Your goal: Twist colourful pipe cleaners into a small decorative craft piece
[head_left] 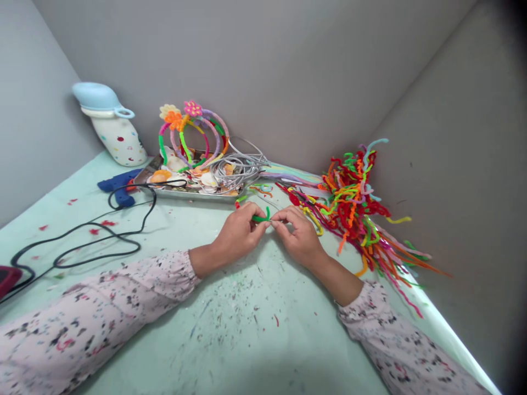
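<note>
My left hand (241, 229) is closed in a pinch on a green pipe cleaner (260, 218), whose short end bends upward. Close against its fingertips, my right hand (301, 235) is also pinched shut on what looks like a thin grey wire (269, 202), part of which shows just beyond the fingers. How the pipe cleaner and wire meet is hidden by the fingertips. Behind my left hand peeks a red and yellow-green fuzzy piece (240, 201); I cannot tell whether it is joined to the held one.
Behind my hands, a metal tray (193, 194) bears fuzzy flower headbands (181, 123) and coiled grey wire (242, 170). A pipe cleaner heap (358, 197) lies right. At left are a blue glue gun (119, 186), black cable (99, 225) and bottle (117, 134). Walls enclose the table.
</note>
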`<act>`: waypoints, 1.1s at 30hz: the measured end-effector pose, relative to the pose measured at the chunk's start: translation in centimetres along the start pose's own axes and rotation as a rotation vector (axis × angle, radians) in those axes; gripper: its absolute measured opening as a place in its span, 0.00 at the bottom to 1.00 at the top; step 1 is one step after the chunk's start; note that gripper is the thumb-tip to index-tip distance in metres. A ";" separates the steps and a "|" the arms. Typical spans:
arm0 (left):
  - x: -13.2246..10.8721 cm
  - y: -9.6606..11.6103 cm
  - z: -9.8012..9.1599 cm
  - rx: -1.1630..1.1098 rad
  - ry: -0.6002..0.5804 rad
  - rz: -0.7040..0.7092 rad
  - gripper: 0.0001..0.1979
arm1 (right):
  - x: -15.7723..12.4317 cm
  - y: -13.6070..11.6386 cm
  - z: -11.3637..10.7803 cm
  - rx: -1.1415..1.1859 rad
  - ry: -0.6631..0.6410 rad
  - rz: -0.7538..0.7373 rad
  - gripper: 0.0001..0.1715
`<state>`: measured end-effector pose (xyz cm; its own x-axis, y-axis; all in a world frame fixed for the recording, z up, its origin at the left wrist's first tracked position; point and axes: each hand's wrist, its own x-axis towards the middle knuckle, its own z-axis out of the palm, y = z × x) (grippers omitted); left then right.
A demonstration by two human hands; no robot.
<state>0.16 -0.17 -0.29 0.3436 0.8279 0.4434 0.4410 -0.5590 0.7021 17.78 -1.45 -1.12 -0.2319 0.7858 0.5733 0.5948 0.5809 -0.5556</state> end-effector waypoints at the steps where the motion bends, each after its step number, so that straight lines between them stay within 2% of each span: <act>1: 0.0 0.0 0.0 0.005 0.000 -0.003 0.04 | 0.0 0.0 0.0 0.003 -0.003 0.000 0.03; 9: -0.1 0.2 -0.1 0.018 -0.008 0.002 0.05 | 0.0 -0.1 0.0 0.024 -0.007 -0.009 0.03; 12: -0.1 0.2 -0.1 0.001 -0.014 0.023 0.04 | 0.0 0.0 0.0 0.005 0.025 -0.006 0.03; 16: -0.1 0.3 -0.3 -0.019 -0.002 0.004 0.09 | 0.0 0.2 0.0 -0.012 0.071 0.003 0.03; 22: 0.1 0.3 -0.5 0.041 0.014 0.028 0.05 | 0.0 0.2 0.1 -0.010 0.132 -0.002 0.05; 25: 0.2 0.3 -0.4 0.043 0.010 0.027 0.05 | 0.0 0.0 0.1 -0.018 0.166 -0.047 0.07; 29: 0.2 0.1 -0.3 0.032 0.011 0.039 0.04 | 0.1 0.0 0.1 -0.043 0.149 -0.154 0.06; 33: 0.1 0.0 -0.2 0.016 0.006 0.058 0.04 | 0.2 0.1 0.1 -0.059 0.145 -0.182 0.06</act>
<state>0.01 -0.03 -0.12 0.3644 0.7941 0.4864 0.4337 -0.6069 0.6660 17.71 -1.24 -1.14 -0.2287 0.6281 0.7438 0.5986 0.6933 -0.4014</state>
